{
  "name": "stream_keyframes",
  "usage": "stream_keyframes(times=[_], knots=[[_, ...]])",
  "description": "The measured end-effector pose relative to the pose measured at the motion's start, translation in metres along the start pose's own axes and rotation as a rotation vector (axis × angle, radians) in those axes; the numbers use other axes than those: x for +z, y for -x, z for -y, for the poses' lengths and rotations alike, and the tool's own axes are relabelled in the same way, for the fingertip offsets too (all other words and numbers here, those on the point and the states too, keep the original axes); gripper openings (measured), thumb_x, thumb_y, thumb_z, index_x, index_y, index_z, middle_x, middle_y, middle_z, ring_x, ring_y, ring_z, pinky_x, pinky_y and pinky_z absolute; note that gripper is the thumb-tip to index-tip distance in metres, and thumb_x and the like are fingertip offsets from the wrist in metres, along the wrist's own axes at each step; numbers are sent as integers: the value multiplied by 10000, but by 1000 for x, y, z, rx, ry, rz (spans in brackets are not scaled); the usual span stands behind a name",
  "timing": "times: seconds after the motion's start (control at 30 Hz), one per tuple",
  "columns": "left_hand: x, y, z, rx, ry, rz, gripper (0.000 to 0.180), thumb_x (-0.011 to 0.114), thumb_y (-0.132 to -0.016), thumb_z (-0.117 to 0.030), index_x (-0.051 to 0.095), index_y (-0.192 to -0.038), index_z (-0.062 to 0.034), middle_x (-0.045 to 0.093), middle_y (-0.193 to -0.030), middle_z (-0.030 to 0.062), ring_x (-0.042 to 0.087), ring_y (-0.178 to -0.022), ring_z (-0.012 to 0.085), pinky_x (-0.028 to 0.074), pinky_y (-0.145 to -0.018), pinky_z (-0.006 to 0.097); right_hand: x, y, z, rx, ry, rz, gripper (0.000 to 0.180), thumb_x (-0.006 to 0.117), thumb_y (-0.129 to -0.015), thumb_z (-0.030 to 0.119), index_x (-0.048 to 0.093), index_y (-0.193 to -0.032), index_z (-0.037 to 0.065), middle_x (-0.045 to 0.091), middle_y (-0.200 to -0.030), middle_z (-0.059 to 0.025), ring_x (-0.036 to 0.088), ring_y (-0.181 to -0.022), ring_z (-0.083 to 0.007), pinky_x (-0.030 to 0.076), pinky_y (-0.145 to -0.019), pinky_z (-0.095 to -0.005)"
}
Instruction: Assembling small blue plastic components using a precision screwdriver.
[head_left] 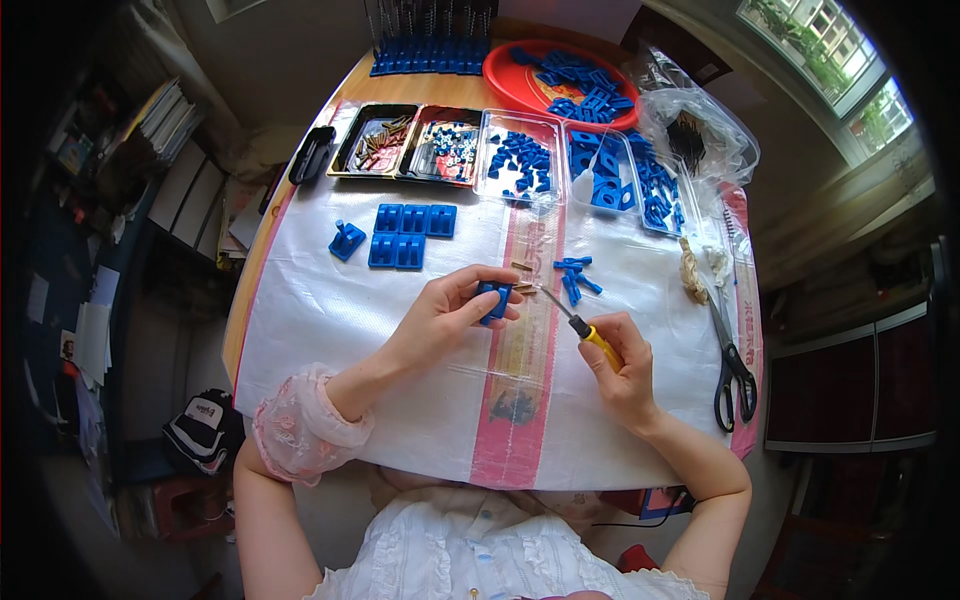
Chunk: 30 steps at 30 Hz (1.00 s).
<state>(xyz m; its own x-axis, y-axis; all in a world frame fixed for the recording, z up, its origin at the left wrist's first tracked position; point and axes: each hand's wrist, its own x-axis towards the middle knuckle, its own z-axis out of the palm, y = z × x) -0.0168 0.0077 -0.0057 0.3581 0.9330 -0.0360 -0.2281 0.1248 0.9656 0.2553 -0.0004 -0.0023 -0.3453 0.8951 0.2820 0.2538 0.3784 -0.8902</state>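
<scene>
In my left hand (455, 305) a blue plastic bracket (494, 302) is gripped between thumb and fingers. My right hand (625, 370) is wrapped round the yellow and black handle of a screwdriver (598, 343), whose shaft points up and left toward the bracket without touching it. A few brass-coloured pins (524, 288) lie just past the left fingertips. Several small blue plastic pieces (575, 278) are loose on the sheet beyond the screwdriver. Left of them sit blue square brackets in two rows (412, 222), and one more blue bracket with a part sticking up (346, 241) stands apart.
Along the far side are a black tray of brass pins (345, 163), a tray of small metal and blue parts (425, 175), clear boxes of blue parts (522, 190) and a red basin (508, 88). Black-handled scissors (735, 385) lie at the right edge. A white woven sheet (340, 320) covers the table.
</scene>
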Motion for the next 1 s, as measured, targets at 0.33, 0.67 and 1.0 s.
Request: stream_keyframes(times=[0.33,0.67,1.0], knots=[[25,10,12,-235,400,302,497,466,-1107,-136,360,-1583,-39,540,-1477,148,593,-1306,219,504,-1121,388,8,9,-4,-400,330,200,580,863,-736,65,579,-1242,46,701,-935,-133,697,-694,-271,532,-556,-369],[29,13,18,-213,378,317,575,539,-1081,-114,305,-1599,-30,591,-1397,138,654,-1199,211,544,-1078,396,5,7,-3,-503,465,173,720,845,-646,45,624,-1330,-2,712,-999,-141,695,-687,-259,532,-540,-358],[31,14,21,-193,441,333,622,570,-1072,-138,282,-1610,-17,552,-1458,108,632,-1236,212,518,-1104,387,5,7,2,-575,507,148,687,858,-661,91,643,-1303,-24,718,-978,-140,672,-631,-234,516,-522,-351]])
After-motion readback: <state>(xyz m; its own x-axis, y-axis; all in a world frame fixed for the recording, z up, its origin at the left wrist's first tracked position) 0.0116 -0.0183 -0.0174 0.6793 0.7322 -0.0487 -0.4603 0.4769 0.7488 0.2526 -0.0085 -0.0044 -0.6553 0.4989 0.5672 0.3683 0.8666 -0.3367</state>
